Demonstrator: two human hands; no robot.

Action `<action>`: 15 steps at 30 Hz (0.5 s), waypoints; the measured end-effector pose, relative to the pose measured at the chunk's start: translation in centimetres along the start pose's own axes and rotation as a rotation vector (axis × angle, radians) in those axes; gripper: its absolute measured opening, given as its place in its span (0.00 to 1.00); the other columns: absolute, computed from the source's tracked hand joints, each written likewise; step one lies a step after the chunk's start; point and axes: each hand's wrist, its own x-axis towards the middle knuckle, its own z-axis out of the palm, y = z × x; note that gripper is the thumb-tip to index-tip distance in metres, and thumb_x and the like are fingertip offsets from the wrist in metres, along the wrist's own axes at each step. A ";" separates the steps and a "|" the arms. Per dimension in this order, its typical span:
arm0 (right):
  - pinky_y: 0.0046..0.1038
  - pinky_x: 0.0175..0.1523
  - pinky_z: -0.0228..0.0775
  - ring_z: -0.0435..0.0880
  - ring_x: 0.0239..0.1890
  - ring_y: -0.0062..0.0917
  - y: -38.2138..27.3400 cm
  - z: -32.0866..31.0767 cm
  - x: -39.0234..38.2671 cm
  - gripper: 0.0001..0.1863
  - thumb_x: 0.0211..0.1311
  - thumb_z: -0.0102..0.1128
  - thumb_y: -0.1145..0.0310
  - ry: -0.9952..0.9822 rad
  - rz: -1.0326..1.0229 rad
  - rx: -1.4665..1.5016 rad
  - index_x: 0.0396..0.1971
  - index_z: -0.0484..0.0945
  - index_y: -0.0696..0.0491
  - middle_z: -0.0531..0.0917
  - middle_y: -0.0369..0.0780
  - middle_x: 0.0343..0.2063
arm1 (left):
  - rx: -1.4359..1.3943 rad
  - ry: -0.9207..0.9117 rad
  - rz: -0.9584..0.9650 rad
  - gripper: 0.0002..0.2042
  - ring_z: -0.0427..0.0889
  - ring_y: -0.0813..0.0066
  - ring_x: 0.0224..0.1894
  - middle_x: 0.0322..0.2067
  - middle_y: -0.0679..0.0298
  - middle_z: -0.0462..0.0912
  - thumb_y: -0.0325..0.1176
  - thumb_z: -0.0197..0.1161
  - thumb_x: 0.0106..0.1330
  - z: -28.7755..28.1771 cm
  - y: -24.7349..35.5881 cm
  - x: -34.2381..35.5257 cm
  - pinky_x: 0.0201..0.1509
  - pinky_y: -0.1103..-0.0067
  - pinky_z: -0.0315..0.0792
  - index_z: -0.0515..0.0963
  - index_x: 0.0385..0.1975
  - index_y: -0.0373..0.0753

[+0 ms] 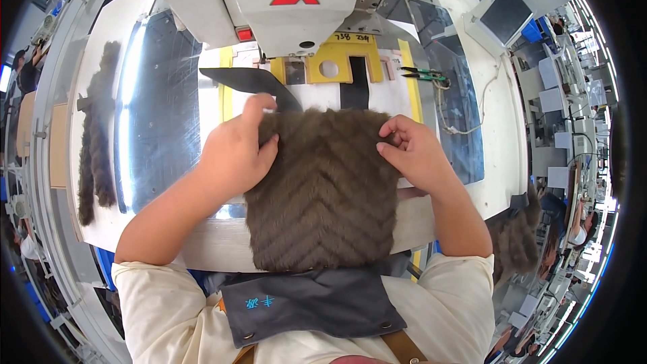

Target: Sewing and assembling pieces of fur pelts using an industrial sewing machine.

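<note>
A brown fur panel with a chevron pattern lies in front of me, its near end over the table edge. My left hand grips its upper left corner, thumb on the fur and index finger near the far edge; the other fingers are hidden. At the upper right corner, my right hand pinches the fur between thumb and curled fingers. Beyond the fur, a dark strap curves out to the left. Another dark strap runs straight through a slot in the yellow template.
A white sewing machine head overhangs the template. Green-handled thread snips on a cord lie at the right. Fur strips lie at the table's left edge; more fur hangs at the right. A monitor stands far right.
</note>
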 end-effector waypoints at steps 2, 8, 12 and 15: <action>0.20 0.32 0.66 0.72 0.26 0.12 -0.5 0.2 0.0 0.10 0.62 0.69 0.75 -0.001 -0.011 -0.023 0.40 0.79 0.58 0.77 0.31 0.24 | 0.063 -0.052 0.016 0.26 0.84 0.45 0.30 0.25 0.51 0.82 0.31 0.63 0.66 0.0 0.0 0.2 0.37 0.58 0.77 0.67 0.64 0.47; 0.20 0.31 0.66 0.71 0.24 0.12 -0.5 0.1 0.0 0.09 0.61 0.69 0.75 -0.008 -0.044 -0.067 0.39 0.79 0.58 0.77 0.31 0.23 | 0.183 -0.216 -0.041 0.25 0.85 0.46 0.32 0.27 0.51 0.84 0.35 0.62 0.68 -1.4 0.8 0.5 0.39 0.60 0.78 0.72 0.66 0.45; 0.25 0.33 0.69 0.74 0.24 0.17 -0.5 0.1 0.1 0.10 0.60 0.70 0.72 -0.007 -0.036 -0.059 0.39 0.81 0.58 0.79 0.35 0.22 | 0.090 0.013 -0.148 0.25 0.86 0.45 0.36 0.28 0.49 0.85 0.37 0.61 0.68 -3.0 -0.9 2.2 0.43 0.59 0.78 0.73 0.65 0.44; 0.25 0.32 0.68 0.73 0.24 0.17 -0.4 0.2 0.2 0.10 0.59 0.70 0.72 0.007 -0.051 -0.075 0.39 0.81 0.58 0.78 0.35 0.21 | 0.063 -0.021 -0.214 0.23 0.86 0.46 0.38 0.28 0.48 0.86 0.33 0.62 0.66 -4.7 -2.5 5.3 0.44 0.60 0.78 0.75 0.62 0.44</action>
